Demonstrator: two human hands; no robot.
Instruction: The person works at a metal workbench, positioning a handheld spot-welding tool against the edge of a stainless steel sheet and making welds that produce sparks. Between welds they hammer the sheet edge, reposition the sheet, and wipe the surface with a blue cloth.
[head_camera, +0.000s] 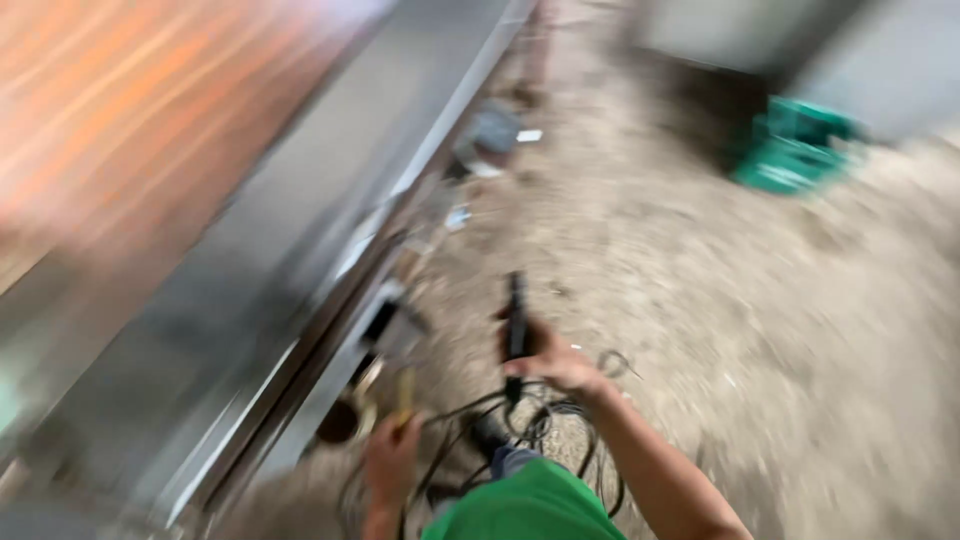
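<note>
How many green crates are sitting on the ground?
1. A green crate sits on the sandy ground at the upper right, far from both hands. The picture is blurred, so others could be hidden.

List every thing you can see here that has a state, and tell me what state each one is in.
right hand: closed around a dark tool.
dark tool: held upright, its cable hanging below.
black cables: loose and tangled near the floor.
left hand: gripping a thin yellowish stick.
yellowish stick: held upright.
green crate: resting on the floor, blurred.
metal beam: lying lengthwise, blurred.
</note>
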